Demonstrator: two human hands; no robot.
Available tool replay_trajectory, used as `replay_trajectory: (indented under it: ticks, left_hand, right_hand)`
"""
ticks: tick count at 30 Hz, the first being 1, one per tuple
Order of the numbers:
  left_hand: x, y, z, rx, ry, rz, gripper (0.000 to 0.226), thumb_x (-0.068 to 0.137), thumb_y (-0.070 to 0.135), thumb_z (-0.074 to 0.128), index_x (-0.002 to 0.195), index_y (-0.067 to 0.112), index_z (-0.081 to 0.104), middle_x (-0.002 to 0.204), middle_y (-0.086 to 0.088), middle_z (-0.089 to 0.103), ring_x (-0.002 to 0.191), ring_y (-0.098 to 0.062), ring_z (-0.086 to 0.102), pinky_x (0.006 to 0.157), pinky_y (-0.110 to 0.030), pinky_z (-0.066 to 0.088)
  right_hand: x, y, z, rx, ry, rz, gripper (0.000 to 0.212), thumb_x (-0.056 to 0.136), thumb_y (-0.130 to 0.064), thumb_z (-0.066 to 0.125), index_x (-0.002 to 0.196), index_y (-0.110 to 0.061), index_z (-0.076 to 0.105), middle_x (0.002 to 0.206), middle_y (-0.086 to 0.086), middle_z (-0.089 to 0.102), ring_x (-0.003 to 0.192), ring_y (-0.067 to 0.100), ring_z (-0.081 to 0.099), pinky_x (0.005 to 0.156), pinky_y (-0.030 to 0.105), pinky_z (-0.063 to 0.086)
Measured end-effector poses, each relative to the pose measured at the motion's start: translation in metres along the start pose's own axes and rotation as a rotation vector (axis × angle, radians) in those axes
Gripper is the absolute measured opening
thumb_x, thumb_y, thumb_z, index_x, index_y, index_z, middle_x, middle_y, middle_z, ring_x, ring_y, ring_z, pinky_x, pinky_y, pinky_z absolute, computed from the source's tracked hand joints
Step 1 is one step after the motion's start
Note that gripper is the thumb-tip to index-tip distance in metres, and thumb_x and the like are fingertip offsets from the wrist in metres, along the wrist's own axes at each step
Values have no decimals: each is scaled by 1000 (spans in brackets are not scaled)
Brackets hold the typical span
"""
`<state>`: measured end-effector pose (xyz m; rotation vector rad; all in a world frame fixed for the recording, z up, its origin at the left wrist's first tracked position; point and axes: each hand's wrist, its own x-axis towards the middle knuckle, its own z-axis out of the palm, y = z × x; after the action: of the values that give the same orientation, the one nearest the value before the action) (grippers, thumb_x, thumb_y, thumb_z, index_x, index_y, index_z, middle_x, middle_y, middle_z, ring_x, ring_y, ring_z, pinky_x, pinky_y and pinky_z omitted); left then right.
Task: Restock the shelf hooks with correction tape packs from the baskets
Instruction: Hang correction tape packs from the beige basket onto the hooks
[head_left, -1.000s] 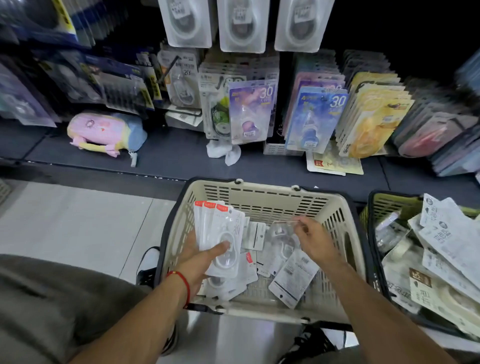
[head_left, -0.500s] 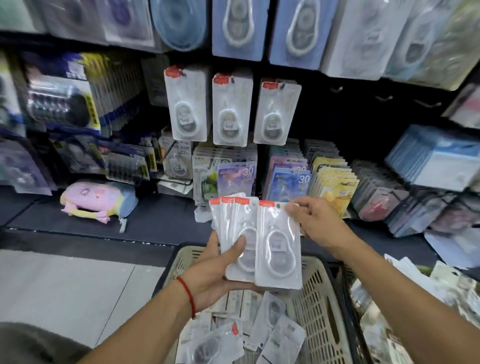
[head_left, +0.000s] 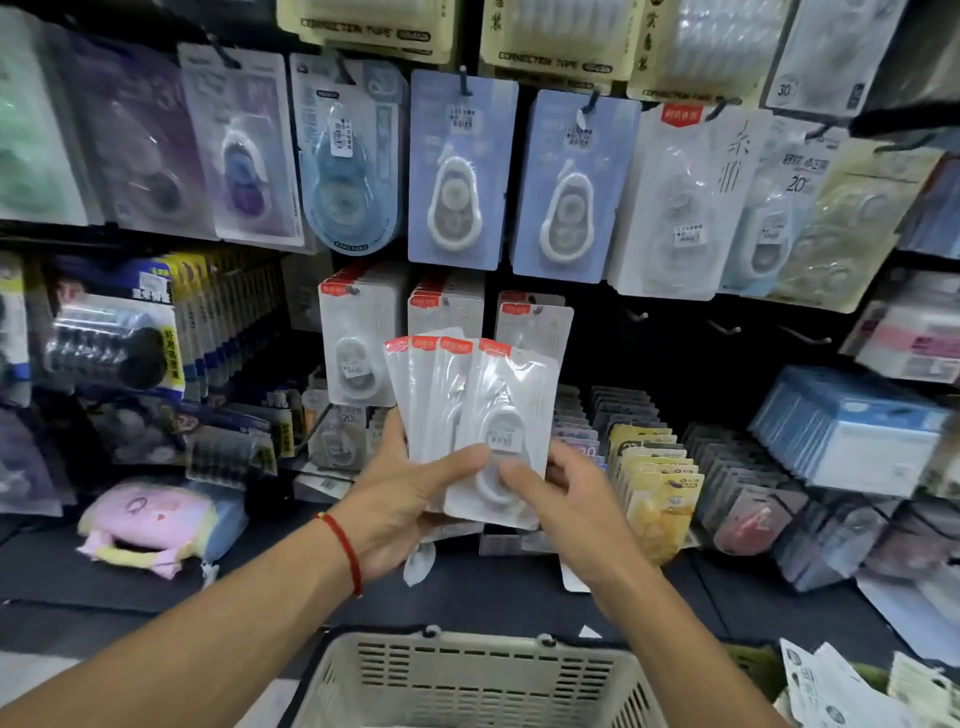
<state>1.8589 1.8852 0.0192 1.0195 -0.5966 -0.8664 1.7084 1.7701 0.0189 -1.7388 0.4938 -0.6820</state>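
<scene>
Head view: left hand holds the fanned packs, now lifted from the basket; right hand pinches the front one, ready for hanging.

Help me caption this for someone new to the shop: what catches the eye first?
Dead centre, a fan of red-topped correction tape packs, gripped by the left hand with the right hand pinching the front one. Behind them hang matching packs on hooks, with two blue-carded packs above. A beige basket sits below.
</scene>
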Motion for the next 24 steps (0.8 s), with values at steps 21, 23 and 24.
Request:
replay_trajectory:
  ticks: [21, 23, 24]
  left_hand:
    - [6, 12, -36, 184, 225, 325, 82, 57, 29, 99, 127, 41, 57, 121, 11, 74, 111, -13, 74, 81, -37, 65]
    - [5, 11, -34, 187, 220, 317, 77, 62, 23, 97, 126, 37, 57, 118, 10, 75, 109, -14, 75, 80, -34, 64]
    - [5, 9, -32, 194, 216, 310, 76, 63, 20, 98, 124, 36, 57, 116, 9, 75, 107, -14, 75, 78, -33, 64]
  right_hand:
    - [70, 3, -7, -26, 412, -40, 41, 96, -49, 68, 130, -26, 61, 116, -10, 73, 108, 23, 72, 90, 51, 58]
    - [68, 10, -10, -272, 393, 61, 54, 97, -57, 62, 140, -26, 52, 122, -12, 62, 111, 16, 64, 92, 40, 53]
    - [66, 14, -9, -350, 398, 84, 57, 98, -56, 62, 144, -25, 49, 124, -11, 58, 110, 13, 62, 93, 38, 52]
